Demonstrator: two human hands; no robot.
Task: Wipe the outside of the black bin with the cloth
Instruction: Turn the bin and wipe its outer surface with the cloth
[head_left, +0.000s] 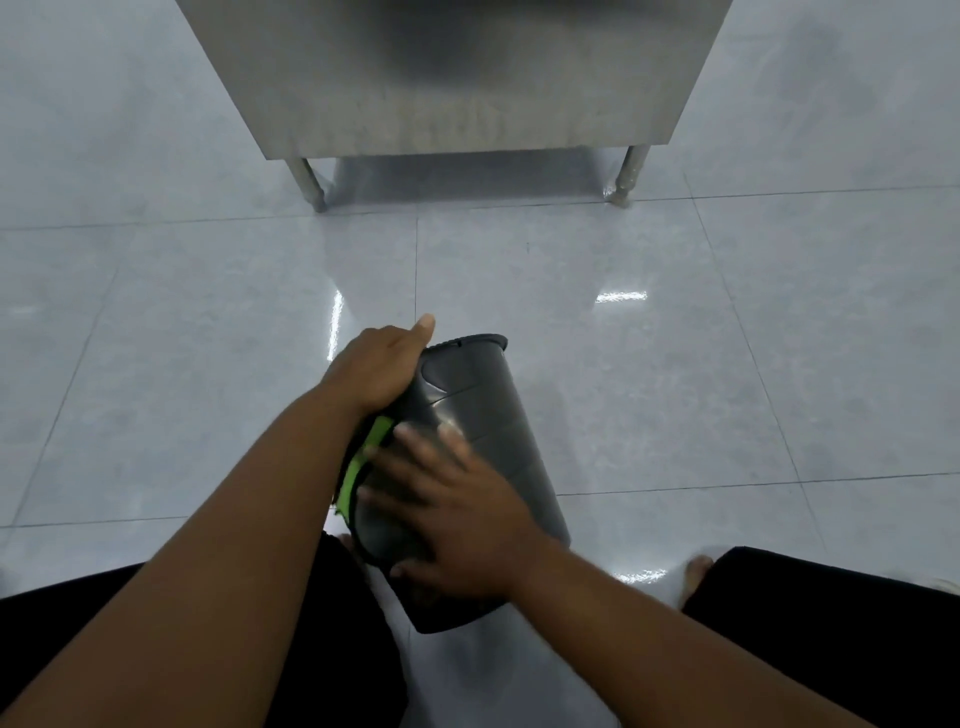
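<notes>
Gripping black bin (483, 405), left hand (374, 369); right hand (457, 519) spread flat

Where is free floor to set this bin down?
Bare floor tile lies right of the black bin, ahead up to the legs of the steel cabinet, and left of the left hand. Crowded: near the black trousers, where the right hand and green cloth lie against the bin.
</notes>
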